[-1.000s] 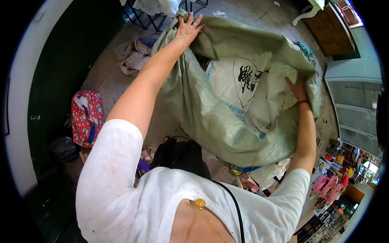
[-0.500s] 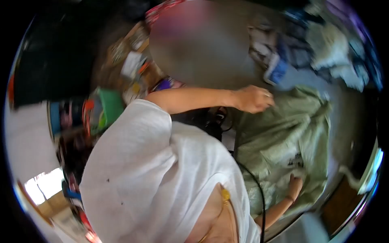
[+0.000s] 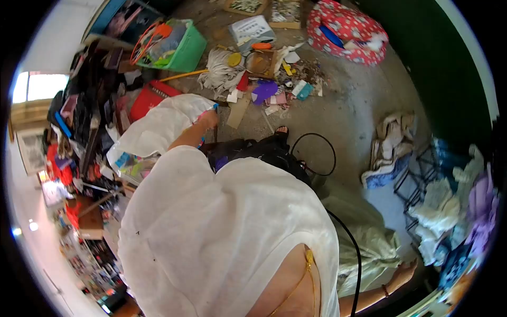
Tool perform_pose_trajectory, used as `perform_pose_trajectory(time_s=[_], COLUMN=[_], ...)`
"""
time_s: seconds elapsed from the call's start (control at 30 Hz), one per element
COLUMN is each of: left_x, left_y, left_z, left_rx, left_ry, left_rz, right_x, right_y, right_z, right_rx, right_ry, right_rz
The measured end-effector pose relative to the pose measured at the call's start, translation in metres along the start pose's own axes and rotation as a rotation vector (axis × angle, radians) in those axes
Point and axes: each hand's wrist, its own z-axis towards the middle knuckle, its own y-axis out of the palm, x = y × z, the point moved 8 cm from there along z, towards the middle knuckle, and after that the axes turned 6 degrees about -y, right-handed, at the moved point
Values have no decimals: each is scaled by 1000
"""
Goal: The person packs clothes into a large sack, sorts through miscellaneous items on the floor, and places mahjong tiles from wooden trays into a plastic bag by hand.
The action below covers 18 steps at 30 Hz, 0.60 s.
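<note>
Left hand (image 3: 208, 119) is gripping the white plastic bag (image 3: 158, 127), which is lying among clutter at the left edge of the floor (image 3: 338, 105). Right hand (image 3: 407, 270) is resting on the green woven sack (image 3: 364, 238), slumped on the floor lower right; grip: cannot tell.

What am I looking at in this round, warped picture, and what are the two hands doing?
The picture comes from one fisheye camera worn on a person's head, looking down over their white shirt. There is no machine, only bare hands. The left hand reaches to a white bag and seems to grip its edge. The right hand, low at the picture's edge, rests against a large green sack lying on the concrete floor; its grip is hard to make out. Around them lie scattered scraps, a green basket and a red patterned bundle.
</note>
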Motion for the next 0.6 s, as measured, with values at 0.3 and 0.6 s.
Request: perform_pose_trajectory(time_s=[0.3,0.6], left_x=[31,-30], left_y=[78,61], left_z=[-26,1], left_rx=[-378,16], left_ry=[-471,-441], left_rz=[-1373,-1340], right_x=[-223,-313], right_y=[71,207], right_z=[186,214], right_rx=[-410,-698], right_ry=[60,-350], right_rz=[583,310])
